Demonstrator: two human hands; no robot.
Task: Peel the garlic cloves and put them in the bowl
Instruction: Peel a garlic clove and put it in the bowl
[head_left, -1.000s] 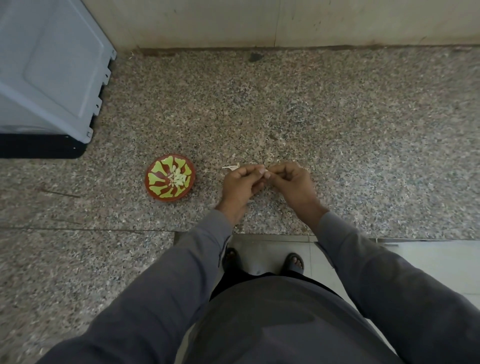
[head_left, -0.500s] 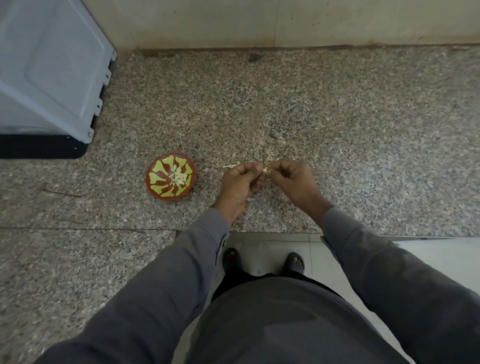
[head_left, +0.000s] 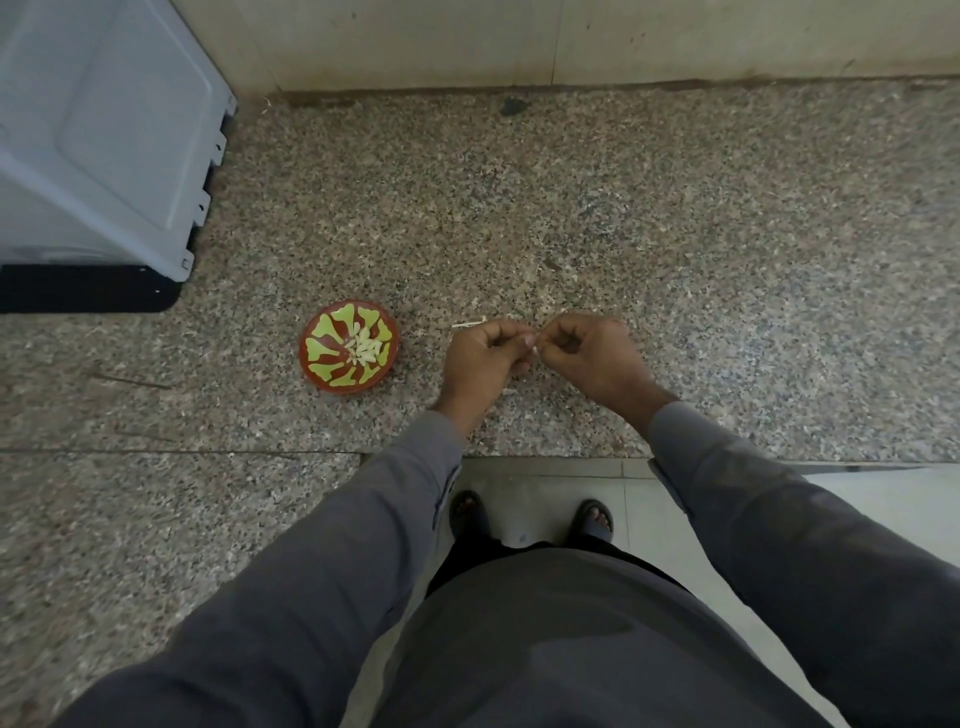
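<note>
No readable text, labels, brands, numbers or signs anywhere. The red bowl (head_left: 349, 347) has only a green painted pattern, no lettering. The grey appliance (head_left: 98, 140) up-left of the bowl shows a blank panel, no markings.

The person wears a long-sleeved grey shirt — plain, with no print or logo. The left sleeve (head_left: 332, 545) has a buttoned cuff placket running back from the wrist; the right sleeve (head_left: 779, 519) ends in a similar cuff with a visible seam. The shirt front hangs loose over dark trousers. Dark open-toed sandals (head_left: 470, 514) — both feet bare-toed.
</note>
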